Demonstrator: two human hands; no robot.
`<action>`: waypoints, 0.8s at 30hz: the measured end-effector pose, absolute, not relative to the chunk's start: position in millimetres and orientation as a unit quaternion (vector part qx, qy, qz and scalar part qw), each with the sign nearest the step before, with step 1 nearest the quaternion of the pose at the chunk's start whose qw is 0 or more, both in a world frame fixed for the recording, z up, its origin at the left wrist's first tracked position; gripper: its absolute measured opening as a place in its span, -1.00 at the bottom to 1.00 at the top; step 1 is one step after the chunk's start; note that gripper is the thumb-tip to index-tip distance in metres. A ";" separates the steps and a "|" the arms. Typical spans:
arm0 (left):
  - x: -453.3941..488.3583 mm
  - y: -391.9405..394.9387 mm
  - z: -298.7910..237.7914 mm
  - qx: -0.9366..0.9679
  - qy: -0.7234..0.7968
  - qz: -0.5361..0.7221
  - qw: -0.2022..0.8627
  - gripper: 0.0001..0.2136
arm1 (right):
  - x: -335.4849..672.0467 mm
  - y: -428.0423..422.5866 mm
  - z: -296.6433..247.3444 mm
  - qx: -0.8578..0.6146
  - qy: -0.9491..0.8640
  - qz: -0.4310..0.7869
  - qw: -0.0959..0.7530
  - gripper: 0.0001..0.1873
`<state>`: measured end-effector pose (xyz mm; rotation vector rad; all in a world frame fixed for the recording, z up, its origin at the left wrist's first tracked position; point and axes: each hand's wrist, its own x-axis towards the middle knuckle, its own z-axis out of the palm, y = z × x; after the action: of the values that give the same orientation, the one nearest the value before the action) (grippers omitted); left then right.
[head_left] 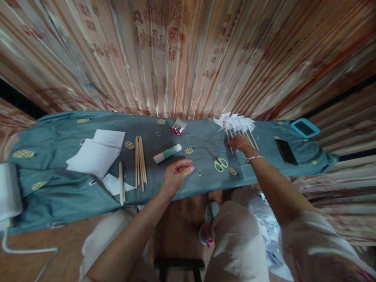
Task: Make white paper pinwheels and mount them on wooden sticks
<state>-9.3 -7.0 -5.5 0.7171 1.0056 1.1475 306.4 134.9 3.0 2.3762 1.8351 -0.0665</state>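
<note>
My right hand (241, 143) pinches the wooden stick of a white paper pinwheel (228, 135) at the far side of the table. It belongs to a row of several paper pinwheels (239, 122) whose sticks lie toward me. Over the table's near half hovers my left hand (176, 174), empty, its fingers loosely bent and the thumb apart. Just beyond that hand lies a glue stick (168, 153) with a green label. Between my hands rest scissors (219, 161) with pale green handles. A small open red box (178, 127) of shiny pins or tacks stands farther back.
Several loose wooden sticks (141, 162) lie left of centre, with white paper sheets (95, 154) and a cut piece (113, 184) beside them. A pale rod (121, 183) overlaps that piece. A dark phone (286, 152) and a blue-framed device (304, 128) lie right. Curtains (176, 58) hang behind.
</note>
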 end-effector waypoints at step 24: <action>-8.1 -4.2 -5.7 0.358 0.465 0.498 0.638 -0.62 | 283.9 87.7 17.6 0.825 0.564 0.004 0.036 -0.60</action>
<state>-8.1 -4.2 -5.7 0.8163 1.0617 1.1366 283.9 87.7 17.6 2.5342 1.7322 0.0128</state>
